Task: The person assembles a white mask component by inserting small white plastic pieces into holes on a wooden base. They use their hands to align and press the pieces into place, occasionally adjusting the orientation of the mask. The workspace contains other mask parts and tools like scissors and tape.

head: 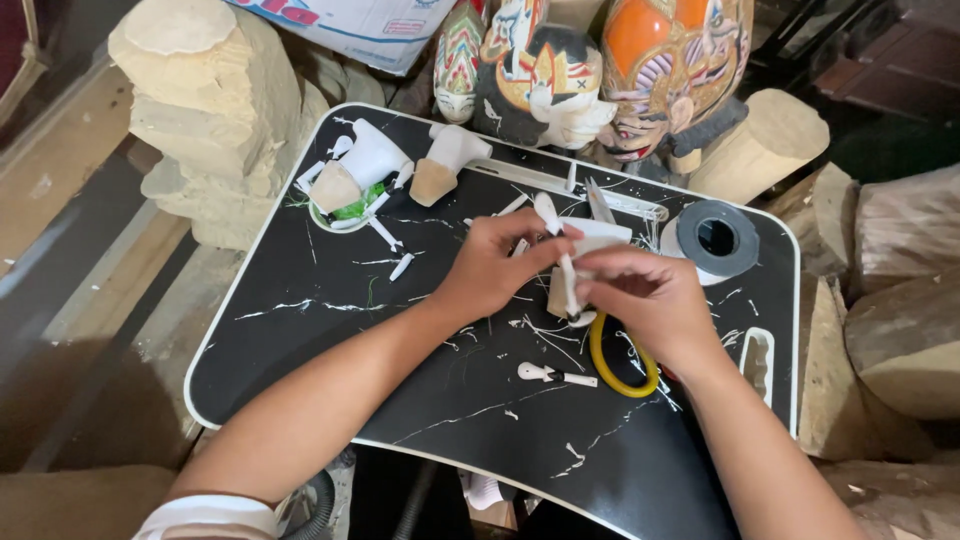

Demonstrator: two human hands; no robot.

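Both hands meet over the middle of a black marble-patterned lap table (330, 350). My left hand (497, 262) and my right hand (650, 300) together grip a small white-painted wooden piece (590, 240) with thin white parts sticking up from it. Below my right hand lies a pair of yellow-handled scissors (612, 372), mostly hidden by the wrist. A small white carved piece with a peg (552, 375) lies on the table just in front of my hands.
Two white-coated wooden figures (372, 165) (448, 160) and scattered white pegs sit at the table's far left. A roll of grey tape (716, 238) lies at the far right. Painted wooden masks (600, 70) and raw wood blocks (215, 110) ring the table.
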